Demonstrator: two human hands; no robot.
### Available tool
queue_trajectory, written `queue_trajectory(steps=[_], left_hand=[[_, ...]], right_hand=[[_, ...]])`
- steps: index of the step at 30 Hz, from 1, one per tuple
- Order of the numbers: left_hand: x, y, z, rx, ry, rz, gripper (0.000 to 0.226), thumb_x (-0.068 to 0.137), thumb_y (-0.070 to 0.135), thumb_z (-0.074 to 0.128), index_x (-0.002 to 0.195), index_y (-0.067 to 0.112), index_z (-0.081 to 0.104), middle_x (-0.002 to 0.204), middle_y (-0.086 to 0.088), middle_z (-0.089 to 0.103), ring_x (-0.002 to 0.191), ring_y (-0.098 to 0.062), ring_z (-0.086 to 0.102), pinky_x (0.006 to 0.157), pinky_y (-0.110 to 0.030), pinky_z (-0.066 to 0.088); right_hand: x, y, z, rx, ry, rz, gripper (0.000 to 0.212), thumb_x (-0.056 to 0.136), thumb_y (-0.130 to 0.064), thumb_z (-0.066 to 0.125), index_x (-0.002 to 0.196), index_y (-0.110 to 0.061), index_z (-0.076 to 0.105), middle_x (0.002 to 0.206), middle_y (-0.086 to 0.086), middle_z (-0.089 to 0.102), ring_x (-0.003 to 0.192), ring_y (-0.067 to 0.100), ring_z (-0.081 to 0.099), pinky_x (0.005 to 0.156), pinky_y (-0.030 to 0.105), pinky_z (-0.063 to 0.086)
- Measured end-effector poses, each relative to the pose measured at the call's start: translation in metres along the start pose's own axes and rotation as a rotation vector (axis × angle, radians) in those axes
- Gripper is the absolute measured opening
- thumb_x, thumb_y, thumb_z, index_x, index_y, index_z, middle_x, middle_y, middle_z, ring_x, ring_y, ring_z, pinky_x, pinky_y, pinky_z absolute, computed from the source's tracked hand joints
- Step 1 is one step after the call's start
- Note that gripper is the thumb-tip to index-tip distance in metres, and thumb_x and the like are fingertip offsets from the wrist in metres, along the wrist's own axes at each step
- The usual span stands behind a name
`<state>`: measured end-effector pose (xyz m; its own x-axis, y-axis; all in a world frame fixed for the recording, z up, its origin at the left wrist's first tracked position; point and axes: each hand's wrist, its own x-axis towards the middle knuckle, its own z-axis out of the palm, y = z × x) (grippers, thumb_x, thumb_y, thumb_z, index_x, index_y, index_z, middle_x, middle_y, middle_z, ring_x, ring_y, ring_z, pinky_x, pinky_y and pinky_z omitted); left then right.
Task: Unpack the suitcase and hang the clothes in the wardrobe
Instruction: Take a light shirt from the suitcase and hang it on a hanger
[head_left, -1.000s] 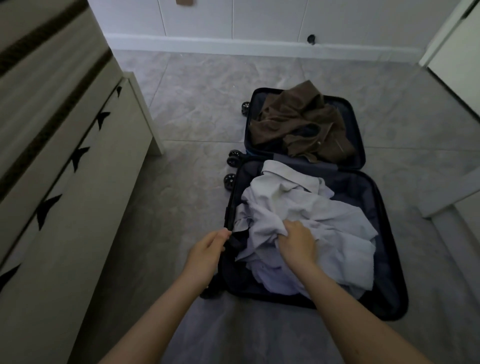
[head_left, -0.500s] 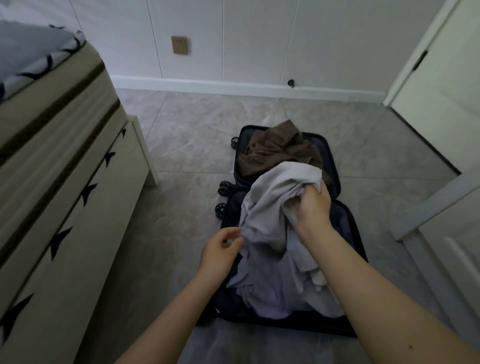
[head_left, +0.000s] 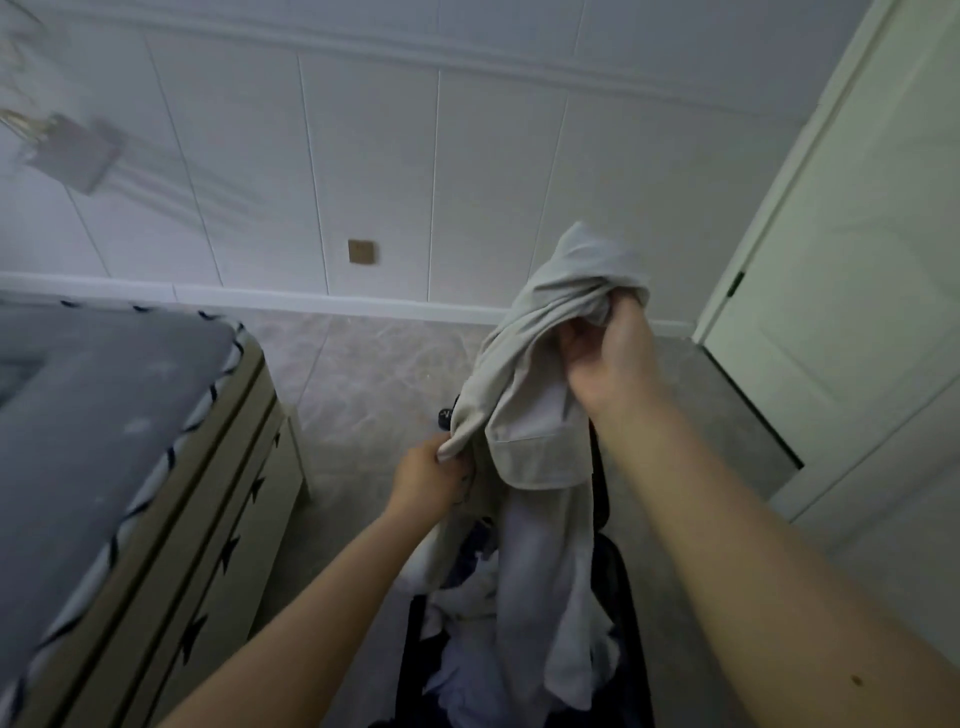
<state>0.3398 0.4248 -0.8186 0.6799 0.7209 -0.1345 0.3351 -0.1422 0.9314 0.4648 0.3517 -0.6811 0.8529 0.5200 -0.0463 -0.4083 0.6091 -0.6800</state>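
**Two hands on one pale shirt, lifted over the suitcase**

Both our hands have hold of the same pale grey garment. Our right hand is raised high, with the fingers curled tight around a bunched wad of the cloth near its top, so the fabric humps up over the knuckles. Our left hand sits lower and to the left, pinching a corner or hem of that same garment between thumb and fingers.

From the right hand the cloth hangs down in a long drape, and its lower end trails into the open suitcase on the floor below us. We only see slivers of the dark shell at the sides, plus some white and dark clothes heaped inside. It's blurry down there, so we can't really tell what those pieces are.

Off to the left is the bed with its grey cover. A white panelled wall runs behind, and a pale door stands on the right.
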Motion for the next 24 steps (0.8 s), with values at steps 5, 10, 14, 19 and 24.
queue_trajectory(steps=[5,10,14,19,24], left_hand=[[-0.019,0.139,-0.055,-0.086,0.079,0.003,0.025,0.091,0.005,0.035,0.093,-0.005,0.057,0.08,-0.017,0.055,0.073,-0.022,0.046,0.062,-0.029,0.034],[-0.048,0.258,-0.1,-0.18,0.124,0.063,0.028,0.092,0.006,0.033,0.097,-0.004,0.058,0.085,-0.014,0.056,0.078,-0.02,0.048,0.065,-0.03,0.039],[-0.081,0.361,-0.142,-0.215,0.18,0.08,0.03,0.092,0.006,0.032,0.097,0.0,0.061,0.092,-0.018,0.061,0.08,-0.023,0.052,0.066,-0.03,0.041],[-0.122,0.472,-0.198,-0.224,0.2,0.105,0.028,0.09,0.004,0.032,0.084,0.002,0.059,0.08,-0.011,0.054,0.074,-0.02,0.045,0.062,-0.028,0.035],[-0.164,0.555,-0.24,-0.242,0.231,0.249,0.022,0.094,0.019,0.03,0.098,0.012,0.05,0.088,-0.006,0.056,0.078,-0.021,0.052,0.065,-0.032,0.042]], right_hand=[[-0.02,-0.109,0.11,0.03,-0.043,-0.055,0.031,0.095,-0.01,0.039,0.065,-0.017,0.045,0.043,-0.005,0.045,0.045,0.007,0.048,0.05,0.016,0.048],[-0.044,-0.203,0.2,0.048,-0.076,-0.092,0.031,0.096,-0.01,0.039,0.067,-0.016,0.047,0.042,-0.004,0.047,0.045,0.007,0.05,0.049,0.017,0.049],[-0.069,-0.279,0.278,0.05,-0.103,-0.115,0.027,0.095,-0.012,0.042,0.071,-0.015,0.051,0.05,-0.002,0.051,0.054,0.01,0.051,0.051,0.018,0.051],[-0.114,-0.363,0.364,0.018,-0.155,-0.159,0.027,0.095,-0.011,0.041,0.071,-0.015,0.052,0.046,-0.004,0.053,0.048,0.008,0.054,0.05,0.018,0.049],[-0.162,-0.427,0.428,-0.242,-0.205,-0.329,0.021,0.093,-0.009,0.041,0.086,-0.017,0.058,0.077,0.001,0.059,0.069,0.012,0.057,0.056,0.021,0.05]])
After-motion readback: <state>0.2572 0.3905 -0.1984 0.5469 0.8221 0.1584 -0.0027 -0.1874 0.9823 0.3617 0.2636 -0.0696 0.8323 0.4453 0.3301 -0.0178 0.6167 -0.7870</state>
